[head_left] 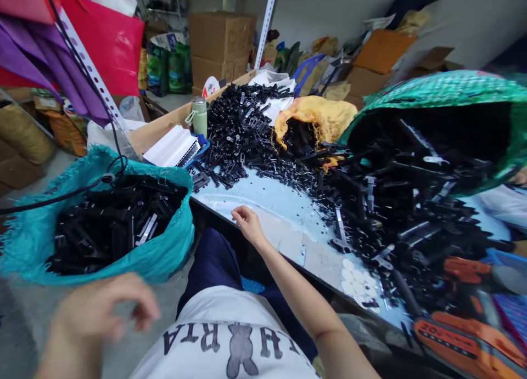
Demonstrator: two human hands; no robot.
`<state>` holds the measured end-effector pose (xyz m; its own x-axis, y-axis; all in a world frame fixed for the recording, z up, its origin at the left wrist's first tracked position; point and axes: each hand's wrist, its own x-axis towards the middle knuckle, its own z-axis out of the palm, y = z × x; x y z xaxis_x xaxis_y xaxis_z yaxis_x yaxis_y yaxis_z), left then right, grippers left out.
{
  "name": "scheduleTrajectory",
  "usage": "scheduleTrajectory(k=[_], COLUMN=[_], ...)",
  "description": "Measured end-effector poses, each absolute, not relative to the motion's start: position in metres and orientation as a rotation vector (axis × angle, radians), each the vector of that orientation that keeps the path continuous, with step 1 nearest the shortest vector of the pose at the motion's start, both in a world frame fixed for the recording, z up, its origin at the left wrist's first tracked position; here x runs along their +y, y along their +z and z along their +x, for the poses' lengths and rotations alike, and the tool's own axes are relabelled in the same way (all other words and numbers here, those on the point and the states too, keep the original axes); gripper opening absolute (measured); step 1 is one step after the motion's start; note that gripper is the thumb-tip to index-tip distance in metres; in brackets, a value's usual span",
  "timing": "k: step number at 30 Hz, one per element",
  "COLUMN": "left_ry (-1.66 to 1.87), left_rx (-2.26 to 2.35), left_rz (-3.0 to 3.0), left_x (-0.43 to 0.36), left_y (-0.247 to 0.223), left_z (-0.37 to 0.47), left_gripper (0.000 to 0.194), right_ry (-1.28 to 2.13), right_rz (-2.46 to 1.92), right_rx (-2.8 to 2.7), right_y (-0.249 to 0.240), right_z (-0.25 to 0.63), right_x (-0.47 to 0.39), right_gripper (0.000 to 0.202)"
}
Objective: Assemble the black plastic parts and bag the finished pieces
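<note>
Blurred by motion, my left hand [109, 307] hangs at the lower left, fingers curved and apart with nothing seen in them, just below a teal woven sack [168, 253] full of black parts [102, 225]. My right hand [247, 223] is over the near edge of the light blue table [263, 195], its fingers bent and drawn together; whatever they may pinch is too small to make out. Beyond it a big heap of small black parts [234, 126] covers the table. To the right, longer black and silver pieces [395, 220] spill from a green sack [436, 91].
A green bottle [200, 117] and white papers [171, 146] stand by the wooden board. A yellow sack [325, 118] lies mid-table. White discs [358, 280] and an orange power tool [465, 340] are at the near right. A metal post [88, 66] rises at the left.
</note>
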<state>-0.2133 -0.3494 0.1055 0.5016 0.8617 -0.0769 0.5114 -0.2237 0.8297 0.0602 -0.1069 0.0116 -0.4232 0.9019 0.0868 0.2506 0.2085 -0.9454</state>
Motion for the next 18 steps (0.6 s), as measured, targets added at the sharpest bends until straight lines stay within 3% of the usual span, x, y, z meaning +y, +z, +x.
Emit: scheduleTrajectory(k=[3, 7, 9, 13, 18], left_ry=[0.635, 1.302, 1.456, 1.356, 0.979], left_rx=[1.023, 1.469, 1.775, 2.279, 2.508], left_rz=[1.604, 1.548, 1.496, 1.574, 1.609], left_x=[-0.237, -0.064, 0.010, 0.125, 0.215], left_y=[0.072, 0.045, 0.047, 0.066, 0.061], left_z=[-0.114, -0.043, -0.036, -0.060, -0.120], left_gripper=[0.031, 0.031, 0.032, 0.049, 0.073], right_ry=[1.182, 0.967, 0.696, 0.205, 0.031], right_rz=[-1.087, -1.196, -1.349, -1.550, -1.616], right_rx=[-1.848, -1.927, -1.892, -1.768, -1.702], right_y=[0.003, -0.015, -0.023, -0.028, -0.031], right_z=[0.082, 0.131, 0.168, 0.238, 0.268], right_x=[-0.122, -0.140, -0.145, -0.147, -0.137], right_gripper=[0.028, 0.027, 0.024, 0.018, 0.026])
